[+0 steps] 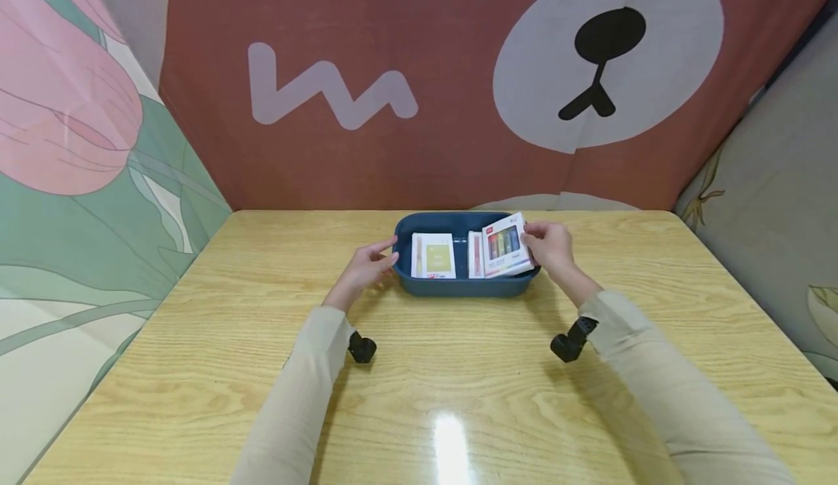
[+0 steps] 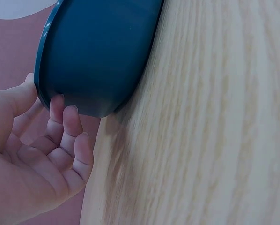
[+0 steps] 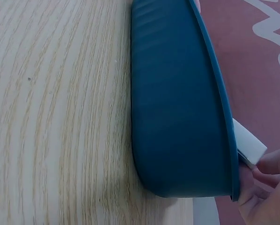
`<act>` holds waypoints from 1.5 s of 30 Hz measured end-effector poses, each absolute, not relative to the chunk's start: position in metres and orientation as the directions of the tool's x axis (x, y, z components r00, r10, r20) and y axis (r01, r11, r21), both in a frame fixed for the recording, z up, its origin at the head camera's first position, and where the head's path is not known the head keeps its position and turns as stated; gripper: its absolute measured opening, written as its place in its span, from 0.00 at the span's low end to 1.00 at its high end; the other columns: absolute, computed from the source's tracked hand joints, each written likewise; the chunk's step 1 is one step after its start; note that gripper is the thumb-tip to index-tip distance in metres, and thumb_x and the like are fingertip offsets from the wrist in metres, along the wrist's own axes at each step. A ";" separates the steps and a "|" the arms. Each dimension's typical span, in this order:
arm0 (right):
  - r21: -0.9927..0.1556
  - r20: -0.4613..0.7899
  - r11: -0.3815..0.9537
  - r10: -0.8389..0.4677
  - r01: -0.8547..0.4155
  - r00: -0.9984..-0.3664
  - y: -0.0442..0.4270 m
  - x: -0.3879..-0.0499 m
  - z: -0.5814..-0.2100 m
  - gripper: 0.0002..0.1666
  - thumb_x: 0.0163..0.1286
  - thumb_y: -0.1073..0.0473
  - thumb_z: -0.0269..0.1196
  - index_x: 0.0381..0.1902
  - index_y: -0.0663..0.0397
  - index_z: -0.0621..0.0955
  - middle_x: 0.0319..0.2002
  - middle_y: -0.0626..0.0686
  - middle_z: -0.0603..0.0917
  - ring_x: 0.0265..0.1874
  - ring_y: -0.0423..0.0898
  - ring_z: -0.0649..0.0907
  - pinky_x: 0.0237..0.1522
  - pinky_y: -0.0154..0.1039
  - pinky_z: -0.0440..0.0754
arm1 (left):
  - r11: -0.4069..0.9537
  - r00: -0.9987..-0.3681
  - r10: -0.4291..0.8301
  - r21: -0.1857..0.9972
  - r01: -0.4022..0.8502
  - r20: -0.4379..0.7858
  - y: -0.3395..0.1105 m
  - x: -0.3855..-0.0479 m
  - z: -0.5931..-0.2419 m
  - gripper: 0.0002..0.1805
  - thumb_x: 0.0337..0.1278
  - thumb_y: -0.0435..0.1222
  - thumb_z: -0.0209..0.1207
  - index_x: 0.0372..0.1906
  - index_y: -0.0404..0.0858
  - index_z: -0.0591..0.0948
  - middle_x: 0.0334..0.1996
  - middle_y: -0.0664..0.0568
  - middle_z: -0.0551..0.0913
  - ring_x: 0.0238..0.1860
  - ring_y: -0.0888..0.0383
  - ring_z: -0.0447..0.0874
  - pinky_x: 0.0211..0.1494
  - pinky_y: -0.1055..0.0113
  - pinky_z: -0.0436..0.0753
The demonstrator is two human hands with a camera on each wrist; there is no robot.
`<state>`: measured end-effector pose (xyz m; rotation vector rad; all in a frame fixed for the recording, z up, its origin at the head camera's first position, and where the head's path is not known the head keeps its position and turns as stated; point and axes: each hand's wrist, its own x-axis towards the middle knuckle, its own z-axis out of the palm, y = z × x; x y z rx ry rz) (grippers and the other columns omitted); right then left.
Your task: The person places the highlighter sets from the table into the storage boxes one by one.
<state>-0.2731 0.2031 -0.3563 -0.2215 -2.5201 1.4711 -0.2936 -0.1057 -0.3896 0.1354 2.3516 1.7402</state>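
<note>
A dark blue plastic basin (image 1: 465, 288) stands near the table's back edge. At its left end my left hand (image 1: 361, 270) grips the rim, with several fingertips (image 2: 70, 123) curled by the outer wall. My right hand (image 1: 553, 249) pinches the right edge of a white box (image 1: 511, 265) whose window shows coloured sticks. This box leans tilted over the basin's right end, partly covering another white box with a pinkish strip (image 1: 475, 254). In the left half of the basin lies a white box with a yellow-green panel (image 1: 439, 257). The right wrist view catches only a white edge of the held box (image 3: 248, 143).
The wooden table (image 1: 452, 369) reaches forward from the basin to me. Behind it hangs a reddish-brown cloth (image 1: 445, 158) with a cartoon face, and flower-printed cloths (image 1: 72, 143) flank the sides. Small black cameras (image 1: 568, 347) are strapped at both wrists.
</note>
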 end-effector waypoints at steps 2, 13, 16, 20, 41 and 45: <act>-0.865 0.112 0.501 0.235 0.022 -0.965 0.203 -0.274 -0.356 0.15 0.62 0.69 0.55 0.46 0.75 0.76 0.38 0.68 0.78 0.12 0.32 0.71 0.12 0.28 0.71 | 0.299 -0.973 0.198 0.953 -0.055 -0.118 -0.106 -0.293 -0.389 0.23 0.61 0.37 0.53 0.62 0.46 0.69 0.27 0.49 0.75 0.34 0.47 0.75 0.27 0.67 0.71; -0.811 0.134 0.585 0.196 0.006 -0.971 0.201 -0.277 -0.358 0.14 0.61 0.69 0.56 0.43 0.74 0.78 0.36 0.67 0.80 0.12 0.34 0.72 0.13 0.30 0.73 | 0.295 -0.971 0.207 0.954 -0.054 -0.119 -0.106 -0.291 -0.386 0.24 0.60 0.38 0.53 0.62 0.43 0.68 0.26 0.49 0.75 0.35 0.45 0.74 0.26 0.66 0.71; -0.775 0.158 0.631 0.156 -0.025 -0.975 0.200 -0.276 -0.359 0.13 0.59 0.70 0.57 0.41 0.74 0.78 0.36 0.68 0.80 0.12 0.35 0.73 0.14 0.31 0.74 | 0.298 -0.970 0.212 0.953 -0.053 -0.121 -0.106 -0.291 -0.385 0.24 0.60 0.38 0.53 0.62 0.43 0.68 0.27 0.50 0.75 0.36 0.44 0.74 0.26 0.66 0.71; -0.681 0.186 0.728 0.062 -0.083 -0.981 0.195 -0.274 -0.359 0.13 0.56 0.70 0.60 0.39 0.74 0.79 0.37 0.67 0.80 0.19 0.45 0.78 0.24 0.39 0.77 | 0.300 -0.971 0.204 0.952 -0.055 -0.121 -0.106 -0.294 -0.389 0.24 0.60 0.38 0.53 0.62 0.44 0.69 0.27 0.48 0.75 0.35 0.45 0.75 0.26 0.67 0.71; -0.397 0.075 0.905 -0.130 -0.149 -0.989 0.186 -0.271 -0.361 0.08 0.54 0.73 0.56 0.17 0.64 0.76 0.12 0.49 0.68 0.15 0.43 0.65 0.17 0.34 0.63 | 0.285 -0.973 0.208 0.958 -0.043 -0.105 -0.105 -0.291 -0.387 0.24 0.60 0.37 0.53 0.62 0.43 0.68 0.29 0.39 0.75 0.32 0.45 0.74 0.25 0.67 0.70; -0.411 0.066 0.900 -0.127 -0.143 -0.990 0.186 -0.269 -0.361 0.04 0.56 0.71 0.57 0.24 0.67 0.79 0.16 0.51 0.72 0.17 0.44 0.67 0.19 0.34 0.65 | 0.287 -0.973 0.208 0.957 -0.036 -0.099 -0.105 -0.291 -0.387 0.24 0.60 0.36 0.53 0.62 0.42 0.68 0.30 0.38 0.75 0.32 0.46 0.74 0.25 0.67 0.71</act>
